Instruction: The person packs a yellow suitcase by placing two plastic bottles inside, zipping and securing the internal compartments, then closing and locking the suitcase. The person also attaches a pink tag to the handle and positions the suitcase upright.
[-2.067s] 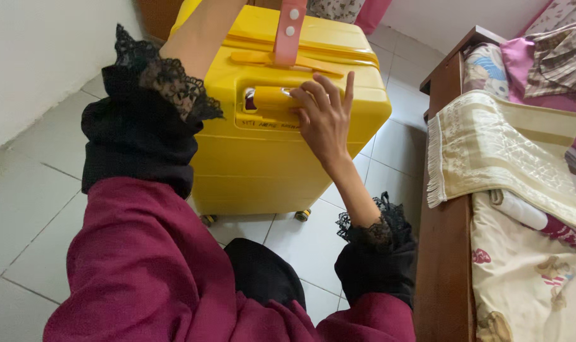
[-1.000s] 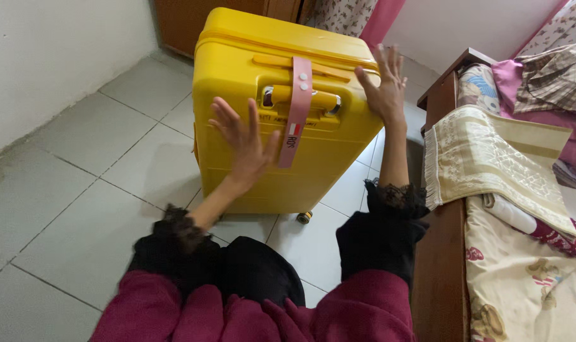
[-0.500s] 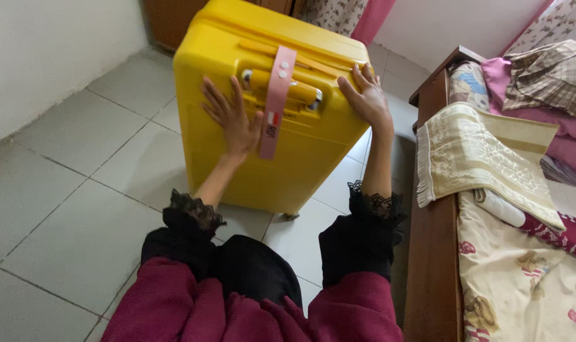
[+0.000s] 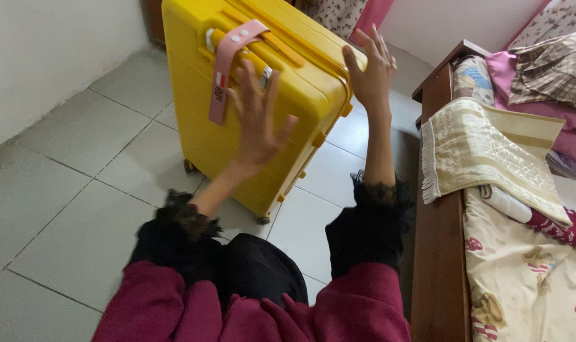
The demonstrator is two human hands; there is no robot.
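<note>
Standing on the grey tiled floor, near the white wall on the left, is a yellow suitcase. It rests on small wheels and is turned so that one corner faces the person. Its yellow handle sits on the top side, and a pink tag loops over the handle and hangs down the near face.

Just right of the tag is the left hand, palm toward the case, fingers spread wide and gripping nothing. The hand is blurred, and whether the palm touches the shell cannot be told. Its wrist comes out of a black lace cuff above a maroon sleeve.

Further right, past the far top corner of the suitcase, the right hand is raised with fingers open and straight, holding nothing; it is close beside the case's edge, and contact cannot be told. Its forearm runs down to another black lace cuff.

On the right side stands a wooden bed frame. A cream fringed mat hangs folded over the frame's edge. Behind it lie a pink pillow and a checked cloth. Lower down, a pale sheet with a printed pattern covers the bed.
</note>
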